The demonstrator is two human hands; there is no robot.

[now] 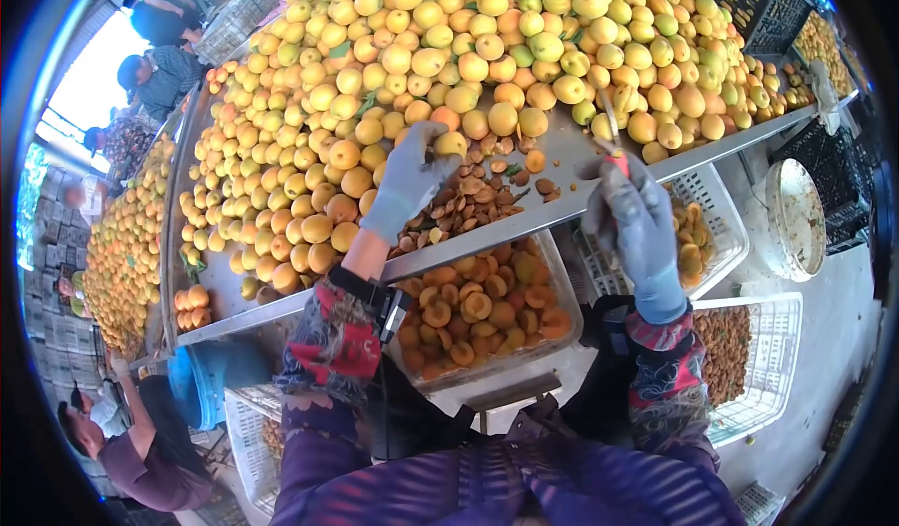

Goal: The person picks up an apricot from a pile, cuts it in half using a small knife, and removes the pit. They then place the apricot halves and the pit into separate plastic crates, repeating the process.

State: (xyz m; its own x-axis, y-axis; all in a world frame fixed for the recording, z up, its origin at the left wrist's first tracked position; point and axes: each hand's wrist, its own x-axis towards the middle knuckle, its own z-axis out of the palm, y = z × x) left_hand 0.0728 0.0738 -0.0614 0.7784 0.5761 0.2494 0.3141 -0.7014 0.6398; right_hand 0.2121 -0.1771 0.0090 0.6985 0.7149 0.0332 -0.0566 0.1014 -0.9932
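Note:
My left hand (pixel 412 178), in a grey glove, has its fingers curled round a yellow apricot (pixel 450 144) at the near side of a large heap of apricots (pixel 393 58). Brown pits (pixel 473 194) lie just right of it along the metal table edge (pixel 534 219). My right hand (pixel 637 208), in a stained grey glove, is closed on a knife (pixel 613 128) with a red part near its blade, which points up and away. Below the edge, between my hands, a clear bin (pixel 568 325) holds halved apricots (pixel 473 306).
White crates with apricot halves (pixel 693 241) and pits (pixel 726 353) stand at the right, beside a white bucket (pixel 796 219) and black crates (pixel 824 175). A blue bucket (pixel 201 381) is at lower left. People (pixel 150 432) are along the left side.

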